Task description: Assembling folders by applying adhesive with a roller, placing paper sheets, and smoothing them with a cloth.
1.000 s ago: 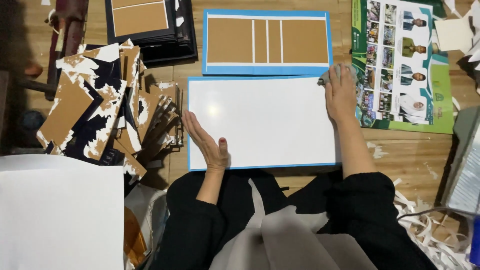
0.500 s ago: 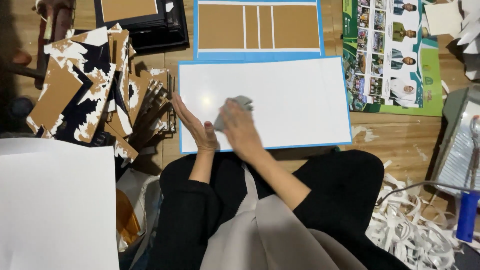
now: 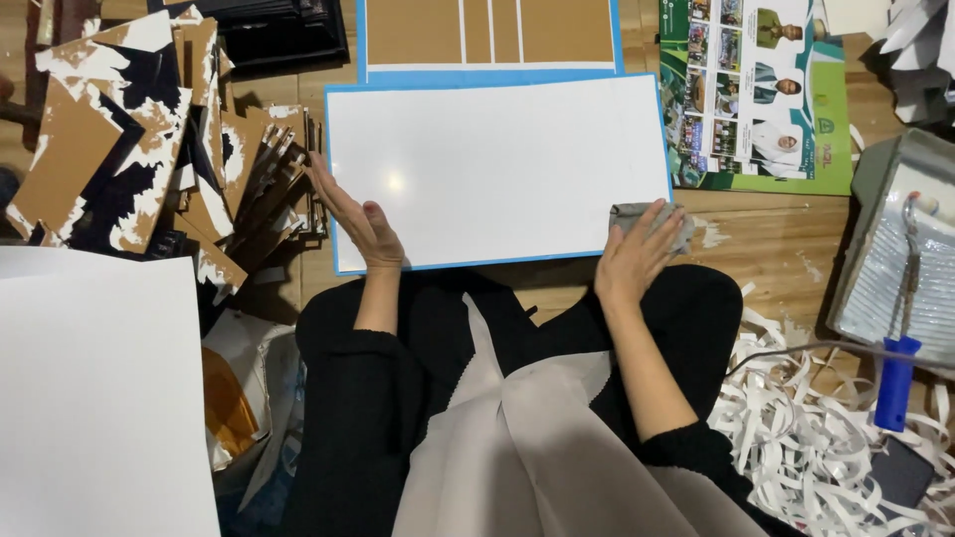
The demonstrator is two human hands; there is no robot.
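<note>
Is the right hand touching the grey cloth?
Touching. The head view shows the right hand lying on the grey cloth at the white sheet's right corner.
</note>
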